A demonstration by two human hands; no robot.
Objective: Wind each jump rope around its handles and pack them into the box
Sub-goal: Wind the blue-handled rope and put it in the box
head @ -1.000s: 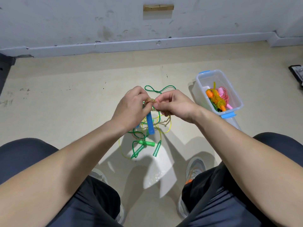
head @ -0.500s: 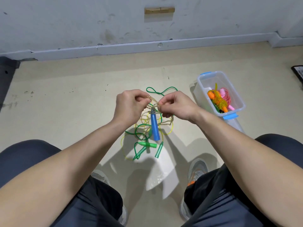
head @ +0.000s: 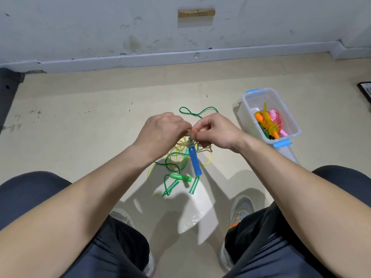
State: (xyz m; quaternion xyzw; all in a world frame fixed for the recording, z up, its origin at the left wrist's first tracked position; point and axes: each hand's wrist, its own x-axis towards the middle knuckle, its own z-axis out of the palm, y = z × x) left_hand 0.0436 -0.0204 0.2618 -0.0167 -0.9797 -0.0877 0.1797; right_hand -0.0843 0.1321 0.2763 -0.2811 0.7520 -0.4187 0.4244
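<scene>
i see left hand (head: 160,131) and right hand (head: 217,133) pinch the rope (head: 203,151) closer together; handle (head: 194,161) dangles lower, probably still untangling.

A: Blue handle (head: 194,161)?
B: Hangs from tan rope (head: 202,150), free end twd 5 o'clock, over the floor pile. Rope bunched at its top, pinched by left hand (head: 160,133) & right hand (head: 218,133).
A: Pile?
B: Green rope (head: 197,112) + yellow rope (head: 151,177), tangled, unwound. Green loop runs out to 12 o'clock; green handles (head: 180,177) flat at 6.
A: Box?
B: Clear box (head: 249,109), blue clips, open, at 2 o'clock of pile. Inside: orange-handled bundle (head: 259,117) w/ yellow cord, pink bundle (head: 278,117) touching it.
</scene>
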